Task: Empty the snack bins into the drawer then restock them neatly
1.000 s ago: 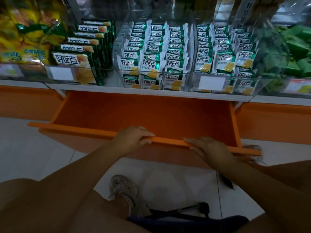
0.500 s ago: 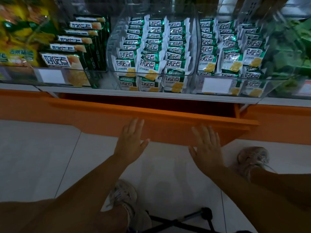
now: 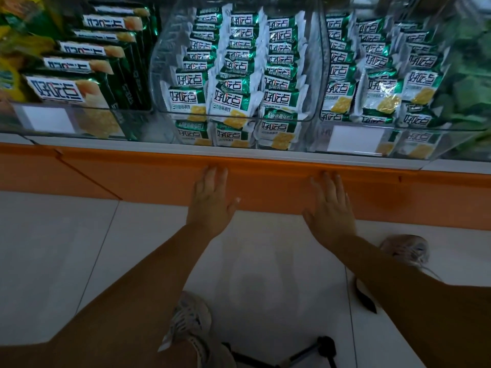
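The orange drawer under the shelf is pushed in, its front flush with the orange base. My left hand presses flat on the drawer front with straight fingers. My right hand presses beside it, also flat. Above, a clear snack bin holds rows of green-and-white cracker packets. A second clear bin to its right holds more of the same packets.
Large dark green cracker packs stand at the left, yellow bags at far left, green packs at far right. A white shelf edge runs above the drawer. White floor tiles, my shoes and a black stand lie below.
The drawer stood wide open with both hands on its front edge; my hands turned flat against the front and pushed it in until it closed.
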The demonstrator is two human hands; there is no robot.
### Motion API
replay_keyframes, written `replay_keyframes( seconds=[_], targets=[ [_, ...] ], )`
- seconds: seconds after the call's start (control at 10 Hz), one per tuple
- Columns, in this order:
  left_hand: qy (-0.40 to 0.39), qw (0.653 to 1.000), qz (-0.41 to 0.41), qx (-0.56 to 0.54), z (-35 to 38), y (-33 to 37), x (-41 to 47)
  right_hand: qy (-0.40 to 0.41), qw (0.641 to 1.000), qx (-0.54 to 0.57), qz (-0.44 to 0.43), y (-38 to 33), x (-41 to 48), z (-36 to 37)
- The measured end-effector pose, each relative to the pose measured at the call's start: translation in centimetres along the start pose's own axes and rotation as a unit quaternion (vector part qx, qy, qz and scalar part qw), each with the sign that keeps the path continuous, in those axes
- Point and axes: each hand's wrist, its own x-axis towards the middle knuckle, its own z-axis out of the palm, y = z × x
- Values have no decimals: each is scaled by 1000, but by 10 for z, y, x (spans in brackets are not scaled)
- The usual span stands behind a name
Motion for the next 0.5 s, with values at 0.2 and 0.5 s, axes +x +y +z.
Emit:
replay_keyframes(
  seconds=[0.2, 0.5],
  targets=[
    [-5, 1000, -7, 15, -3, 3, 2, -14, 1000, 21, -3, 2, 3, -1],
    [-161, 986, -35, 2, -51, 12, 7, -101, 993, 58, 23, -4, 4, -51]
  ],
)
